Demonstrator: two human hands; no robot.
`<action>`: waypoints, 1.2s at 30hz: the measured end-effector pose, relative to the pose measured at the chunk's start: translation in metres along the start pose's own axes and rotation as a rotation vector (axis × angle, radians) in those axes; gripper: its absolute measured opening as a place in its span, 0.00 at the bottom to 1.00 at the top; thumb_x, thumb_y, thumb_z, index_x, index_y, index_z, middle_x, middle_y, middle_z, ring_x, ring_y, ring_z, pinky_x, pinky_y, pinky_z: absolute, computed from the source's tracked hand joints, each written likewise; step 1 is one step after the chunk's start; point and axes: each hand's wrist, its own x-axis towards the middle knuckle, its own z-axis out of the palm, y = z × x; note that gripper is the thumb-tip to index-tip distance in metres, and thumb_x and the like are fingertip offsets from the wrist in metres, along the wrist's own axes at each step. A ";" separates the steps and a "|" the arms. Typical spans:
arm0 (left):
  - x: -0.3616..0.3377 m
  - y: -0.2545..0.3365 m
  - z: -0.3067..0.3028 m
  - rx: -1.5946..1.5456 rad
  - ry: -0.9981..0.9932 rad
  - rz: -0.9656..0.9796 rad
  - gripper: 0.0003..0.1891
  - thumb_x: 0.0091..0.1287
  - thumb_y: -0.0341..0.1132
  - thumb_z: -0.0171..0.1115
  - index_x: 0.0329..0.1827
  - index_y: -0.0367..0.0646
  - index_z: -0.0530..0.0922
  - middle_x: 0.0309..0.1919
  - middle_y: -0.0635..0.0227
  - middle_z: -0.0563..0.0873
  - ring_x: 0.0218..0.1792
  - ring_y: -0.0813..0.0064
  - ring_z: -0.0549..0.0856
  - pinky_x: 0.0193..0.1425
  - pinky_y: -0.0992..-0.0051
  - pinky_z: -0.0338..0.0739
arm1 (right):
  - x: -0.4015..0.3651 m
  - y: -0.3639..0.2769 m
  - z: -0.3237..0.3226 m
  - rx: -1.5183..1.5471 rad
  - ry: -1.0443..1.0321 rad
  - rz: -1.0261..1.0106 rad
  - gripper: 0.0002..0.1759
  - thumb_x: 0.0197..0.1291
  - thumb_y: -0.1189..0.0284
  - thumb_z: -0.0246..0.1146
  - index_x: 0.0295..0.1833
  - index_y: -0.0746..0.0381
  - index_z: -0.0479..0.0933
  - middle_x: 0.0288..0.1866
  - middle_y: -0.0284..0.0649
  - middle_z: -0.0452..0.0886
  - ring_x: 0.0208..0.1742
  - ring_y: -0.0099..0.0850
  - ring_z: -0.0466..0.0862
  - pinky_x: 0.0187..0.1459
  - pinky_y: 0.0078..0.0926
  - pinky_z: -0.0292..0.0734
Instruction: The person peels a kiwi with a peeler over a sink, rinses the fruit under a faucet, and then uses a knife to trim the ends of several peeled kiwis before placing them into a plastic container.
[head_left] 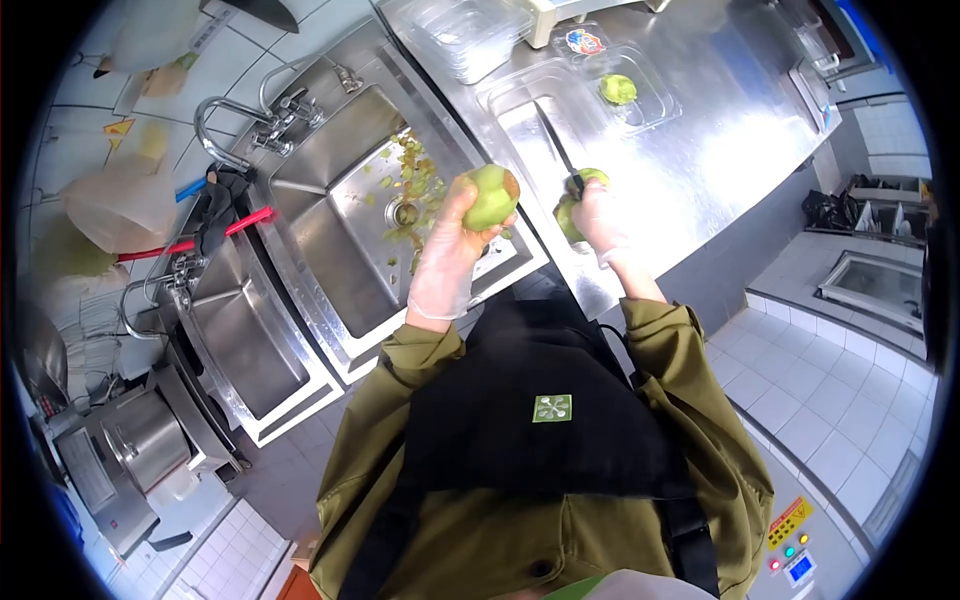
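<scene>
My left hand (458,225), in a clear plastic glove, is wrapped round a green kiwi (492,197). Most of this fruit is peeled; a brown patch shows on its right side. My right hand (603,222), also gloved, is closed on a knife (556,140), whose dark blade points up and left over a clear tray (497,98). Beside and partly behind that hand are green fruit pieces (566,218), partly hidden by the fingers. Brown and green peelings (420,185) lie in the sink (345,255) left of my left hand.
A clear plastic container (655,105) on the steel counter (720,140) holds a peeled green fruit (618,90). Stacked clear containers (465,35) stand at the counter's back. A faucet (225,125) rises behind the sink, and a second sink (245,335) adjoins it.
</scene>
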 end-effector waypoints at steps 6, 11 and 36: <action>-0.012 0.018 -0.020 -0.040 0.119 0.143 0.28 0.57 0.49 0.64 0.56 0.44 0.69 0.43 0.61 0.80 0.32 0.68 0.80 0.30 0.84 0.72 | -0.025 -0.031 -0.080 0.195 -0.062 0.042 0.14 0.53 0.74 0.52 0.45 0.70 0.69 0.31 0.50 0.78 0.28 0.40 0.80 0.33 0.32 0.75; -0.027 0.035 -0.038 -0.090 0.296 0.187 0.28 0.58 0.51 0.61 0.56 0.44 0.69 0.43 0.59 0.80 0.29 0.72 0.78 0.28 0.85 0.70 | -0.051 -0.030 -0.067 0.979 -0.195 0.155 0.12 0.56 0.79 0.49 0.47 0.64 0.65 0.30 0.35 0.71 0.30 0.25 0.71 0.37 0.22 0.71; -0.064 0.070 -0.050 -0.396 0.548 0.487 0.21 0.67 0.47 0.49 0.54 0.42 0.70 0.44 0.59 0.80 0.39 0.70 0.82 0.24 0.86 0.71 | -0.062 -0.178 -0.032 0.552 -0.064 -0.632 0.08 0.53 0.71 0.61 0.34 0.63 0.70 0.22 0.44 0.74 0.22 0.44 0.76 0.24 0.34 0.71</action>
